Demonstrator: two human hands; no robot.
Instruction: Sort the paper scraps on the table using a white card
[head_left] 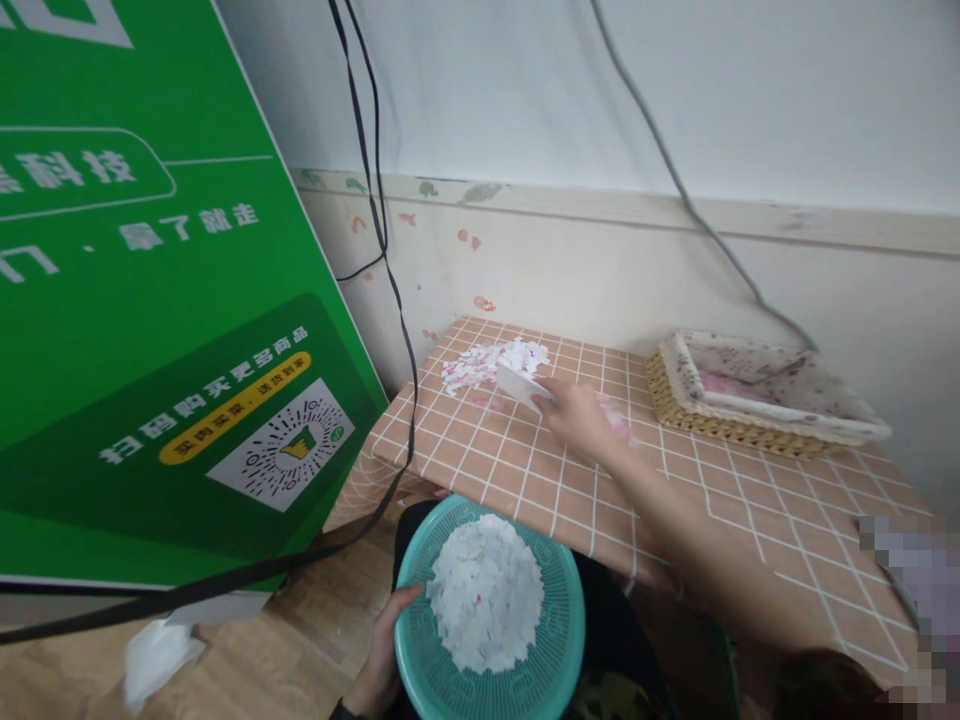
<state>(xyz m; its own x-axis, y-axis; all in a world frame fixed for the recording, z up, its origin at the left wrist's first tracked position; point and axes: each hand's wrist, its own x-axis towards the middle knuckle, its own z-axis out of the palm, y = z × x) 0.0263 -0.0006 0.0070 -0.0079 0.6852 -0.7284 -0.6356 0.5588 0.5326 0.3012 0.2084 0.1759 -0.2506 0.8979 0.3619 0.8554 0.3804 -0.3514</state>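
My left hand (386, 640) grips the left rim of a round teal plastic basket (566, 620) resting on my lap. A heap of small white paper scraps (487, 595) fills its middle. Over the table, my right hand (577, 412) is closed on a flat white card (521, 385), tilted toward the wall. The card's far end meets a spread pile of white and pinkish paper scraps (491, 362) near the table's back left corner. Pink bits (616, 420) lie beside my right hand, partly hidden by it.
The table wears a brown checked cloth (675, 480). A cloth-lined wicker basket (765, 425) stands against the wall. Dark cables (409, 400) hang past the table's left corner, near a green printed panel (225, 270). A white plastic bag (159, 655) lies on the floor.
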